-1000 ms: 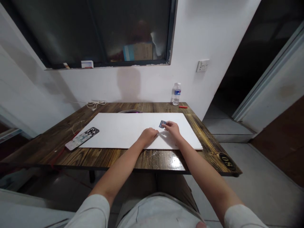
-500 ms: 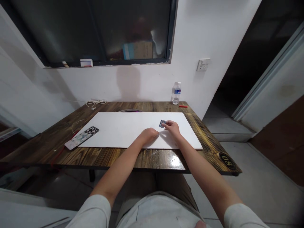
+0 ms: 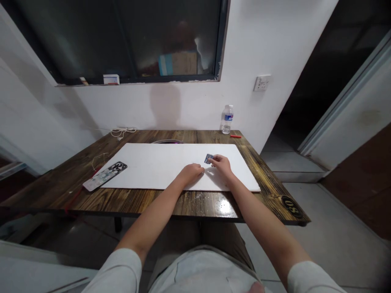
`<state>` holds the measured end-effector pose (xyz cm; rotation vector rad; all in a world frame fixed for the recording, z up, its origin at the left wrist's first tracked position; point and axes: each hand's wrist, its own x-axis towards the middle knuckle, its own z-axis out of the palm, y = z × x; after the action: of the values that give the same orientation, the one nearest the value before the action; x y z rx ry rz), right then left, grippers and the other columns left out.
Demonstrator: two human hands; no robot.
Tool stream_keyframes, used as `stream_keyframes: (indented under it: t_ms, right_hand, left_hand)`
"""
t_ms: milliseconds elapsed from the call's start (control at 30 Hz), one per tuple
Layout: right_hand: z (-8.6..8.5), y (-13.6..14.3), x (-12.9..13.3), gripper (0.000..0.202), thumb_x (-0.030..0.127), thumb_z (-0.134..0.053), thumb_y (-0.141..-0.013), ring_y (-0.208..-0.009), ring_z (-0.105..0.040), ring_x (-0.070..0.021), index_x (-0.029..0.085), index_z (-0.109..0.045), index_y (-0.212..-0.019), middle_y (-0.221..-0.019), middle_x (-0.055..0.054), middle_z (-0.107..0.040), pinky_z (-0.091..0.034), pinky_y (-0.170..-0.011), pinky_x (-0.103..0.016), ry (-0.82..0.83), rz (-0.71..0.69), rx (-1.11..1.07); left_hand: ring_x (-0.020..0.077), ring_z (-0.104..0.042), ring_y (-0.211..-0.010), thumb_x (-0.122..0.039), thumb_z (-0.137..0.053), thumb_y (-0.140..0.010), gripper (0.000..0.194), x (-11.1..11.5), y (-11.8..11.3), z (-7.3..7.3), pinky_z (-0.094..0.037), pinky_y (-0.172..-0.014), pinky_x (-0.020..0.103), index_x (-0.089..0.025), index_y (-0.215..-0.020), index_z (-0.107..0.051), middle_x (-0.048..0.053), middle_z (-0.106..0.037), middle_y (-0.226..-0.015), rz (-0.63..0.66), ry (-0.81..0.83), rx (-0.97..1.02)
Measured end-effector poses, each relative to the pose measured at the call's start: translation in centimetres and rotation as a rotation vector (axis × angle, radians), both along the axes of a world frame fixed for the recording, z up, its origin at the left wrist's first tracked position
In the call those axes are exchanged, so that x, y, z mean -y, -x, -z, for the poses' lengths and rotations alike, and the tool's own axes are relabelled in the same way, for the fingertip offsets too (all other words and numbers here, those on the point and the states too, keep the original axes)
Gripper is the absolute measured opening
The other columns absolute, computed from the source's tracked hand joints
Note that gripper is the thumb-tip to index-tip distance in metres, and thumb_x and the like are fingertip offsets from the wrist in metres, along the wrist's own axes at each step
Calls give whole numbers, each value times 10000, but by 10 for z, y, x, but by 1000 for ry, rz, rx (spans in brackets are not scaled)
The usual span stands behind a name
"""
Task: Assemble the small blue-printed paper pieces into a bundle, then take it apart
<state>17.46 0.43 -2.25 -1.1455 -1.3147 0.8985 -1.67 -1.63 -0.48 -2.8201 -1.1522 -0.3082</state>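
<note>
Near the frame's centre, on a white sheet point(image 3: 159, 165) covering the wooden tabletop point(image 3: 122, 203), the left hand point(image 3: 192, 173) rests with fingers curled, empty. Just right, the right hand point(image 3: 221, 165) pinches a small blue card point(image 3: 208, 158). Farther back stands a water bottle point(image 3: 226, 119).
</note>
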Motion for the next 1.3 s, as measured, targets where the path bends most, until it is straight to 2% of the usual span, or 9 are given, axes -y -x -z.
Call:
stream_keyframes:
  t_ms: [267, 400, 533, 633, 800, 967, 1167, 1300]
  right_hand:
    - [4, 0, -2, 331, 483, -733, -584, -548, -566, -160, 180, -643, -684, -603, -14, -629, -424, -554, -282, 6, 2, -7]
    - [4, 0, -1, 314, 477, -719, -611, -560, -569, -163, 183, -649, -696, -621, -18, -642, -422, -561, -282, -12, -1, 32]
    - [1, 1, 3, 275, 455, -694, -654, -603, -576, -170, 186, -685, -714, -637, -20, -658, -424, -599, -285, -56, -32, 167]
    - [-1, 3, 6, 251, 432, -688, -668, -619, -574, -171, 187, -702, -719, -642, -21, -666, -419, -606, -284, -77, -86, 230]
    - [1, 7, 9, 253, 413, -702, -674, -623, -575, -170, 176, -723, -760, -669, -35, -685, -430, -622, -294, -50, -269, 203]
    - [-2, 9, 12, 280, 422, -720, -667, -604, -551, -157, 162, -726, -771, -648, -25, -667, -408, -598, -284, -34, -328, 232]
    - [-6, 8, 14, 305, 453, -717, -681, -621, -575, -161, 161, -707, -767, -664, -33, -670, -422, -604, -280, -19, -279, 179]
    - [-4, 6, 10, 311, 465, -721, -657, -608, -585, -163, 170, -698, -751, -674, -34, -677, -438, -590, -280, -10, -155, 118]
  left_hand:
    - [200, -618, -832, -154, -544, -861, 130, -1, 3, 0, -460, -771, 302, -165, -873, -673, 67, -683, -868, 14, 55, 139]
    - [192, -634, -869, -85, -543, -833, 186, -3, 6, 2, -472, -811, 301, -168, -934, -676, 57, -701, -912, 12, 97, 309]
    - [181, -640, -896, -80, -553, -836, 195, -4, 7, 3, -481, -830, 303, -178, -949, -676, 49, -705, -953, 59, 114, 473]
    - [177, -635, -874, -105, -566, -854, 147, -4, 8, 2, -487, -810, 304, -178, -926, -672, 50, -692, -917, 99, 82, 558]
    - [167, -617, -827, -160, -587, -875, 64, -2, 9, -2, -490, -766, 299, -180, -893, -645, 42, -653, -861, 95, -12, 647]
    - [155, -602, -781, -151, -597, -867, 51, -2, 9, 0, -480, -738, 286, -179, -903, -620, 28, -635, -838, 68, -63, 656]
    - [156, -601, -790, -186, -588, -881, 54, -1, 7, -4, -477, -754, 278, -186, -920, -626, 33, -646, -858, -72, -86, 696]
    - [177, -620, -920, -121, -482, -899, 194, 1, 10, -10, -471, -797, 282, -191, -936, -659, 62, -685, -970, -308, -73, 641]
